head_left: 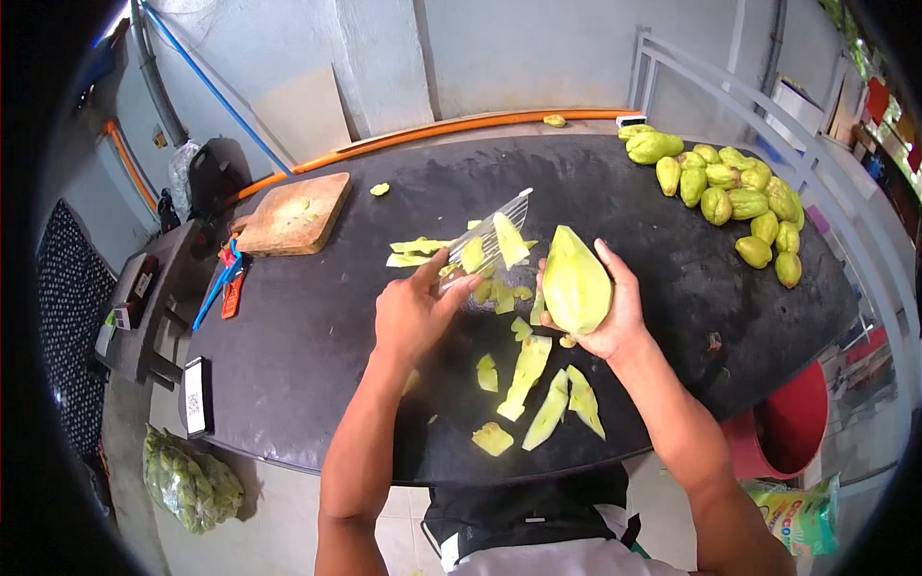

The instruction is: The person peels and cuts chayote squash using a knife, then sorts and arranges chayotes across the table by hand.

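Note:
In my right hand [622,305] rests a peeled, pale green chayote [577,280], its narrow end pointing away from me, with fingers and thumb around its sides. My left hand [415,302] pinches the near end of a flat, see-through striped piece [512,213] between thumb and forefinger; its exact kind is unclear. Pale green slices lie on or against that piece. Broad cut peels [527,376] and smaller scraps [493,440] are scattered on the dark table [288,374] between and below my hands.
Several whole chayotes [729,204] are heaped at the back right. A wooden chopping board [296,215] lies at the back left, near blue- and red-handled tools [229,284]. A phone-like white object [196,396] sits at the left edge. A red bin [799,422] stands right of the table, a filled plastic bag [190,480] on the floor left.

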Motion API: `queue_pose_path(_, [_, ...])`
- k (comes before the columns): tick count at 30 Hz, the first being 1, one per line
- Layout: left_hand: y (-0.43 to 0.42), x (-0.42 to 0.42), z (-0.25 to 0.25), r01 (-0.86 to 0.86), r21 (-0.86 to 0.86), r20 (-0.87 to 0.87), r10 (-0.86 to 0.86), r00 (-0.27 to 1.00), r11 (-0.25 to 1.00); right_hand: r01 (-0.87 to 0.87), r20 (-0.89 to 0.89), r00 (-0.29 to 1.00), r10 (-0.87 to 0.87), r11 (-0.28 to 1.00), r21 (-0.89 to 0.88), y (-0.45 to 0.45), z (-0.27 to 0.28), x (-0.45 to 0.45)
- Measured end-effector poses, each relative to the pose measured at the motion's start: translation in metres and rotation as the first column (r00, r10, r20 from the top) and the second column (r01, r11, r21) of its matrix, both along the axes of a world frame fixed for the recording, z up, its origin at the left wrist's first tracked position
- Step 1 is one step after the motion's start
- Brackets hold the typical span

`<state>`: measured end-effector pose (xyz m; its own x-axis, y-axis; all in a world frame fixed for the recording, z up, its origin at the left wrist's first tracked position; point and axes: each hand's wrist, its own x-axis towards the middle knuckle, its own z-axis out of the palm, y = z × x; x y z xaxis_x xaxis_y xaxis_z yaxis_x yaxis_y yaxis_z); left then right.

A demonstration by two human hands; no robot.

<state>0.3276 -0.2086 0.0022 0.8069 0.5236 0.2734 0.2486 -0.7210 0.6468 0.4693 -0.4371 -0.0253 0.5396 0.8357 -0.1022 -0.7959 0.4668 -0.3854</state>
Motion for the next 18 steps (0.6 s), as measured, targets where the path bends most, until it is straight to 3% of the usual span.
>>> queue_pose_path(2, [-0.007,0.0,-0.001,0.03,-0.01,-0.005,-0.03,1.0,0.999,0.008,0.012,1.0,-0.007,0.999,-0.046,-0.002,-0.007,0.007])
queue_pose_path(5, [-0.025,-0.004,-0.003,0.148,0.03,0.005,-0.148,0.989,0.989,0.166,-0.065,0.984,-0.163,0.985,0.039,0.005,-0.016,0.008])
queue_pose_path(8, [-0.053,-0.01,0.003,0.269,0.167,-0.013,-0.271,0.962,0.949,0.304,0.017,0.952,-0.304,0.952,0.026,0.008,-0.02,0.003])
queue_pose_path(9, [-0.058,-0.011,-0.004,0.321,0.288,0.048,-0.349,0.936,0.902,0.355,0.057,0.933,-0.355,0.935,0.006,0.007,-0.023,-0.001])
queue_pose_path(10, [-0.065,-0.011,-0.006,0.35,0.403,0.107,-0.423,0.9,0.846,0.298,0.057,0.952,-0.299,0.954,0.023,0.005,-0.04,0.002])
queue_pose_path(12, [-0.074,-0.007,-0.012,0.359,0.573,0.204,-0.553,0.808,0.737,-0.071,-0.008,0.997,0.081,0.912,0.404,-0.006,-0.05,0.002])
queue_pose_path(13, [-0.078,-0.008,-0.014,0.373,0.585,0.162,-0.555,0.816,0.72,-0.125,0.021,0.992,0.128,0.893,0.432,-0.01,-0.032,-0.007])
queue_pose_path(14, [-0.08,-0.006,-0.015,0.366,0.607,0.176,-0.568,0.804,0.706,-0.055,0.071,0.997,0.039,0.969,0.243,-0.015,-0.019,-0.017])
queue_pose_path(18, [-0.078,0.003,-0.027,0.291,0.658,0.281,-0.585,0.761,0.694,0.118,0.132,0.983,-0.125,0.991,0.058,-0.009,-0.012,-0.024])
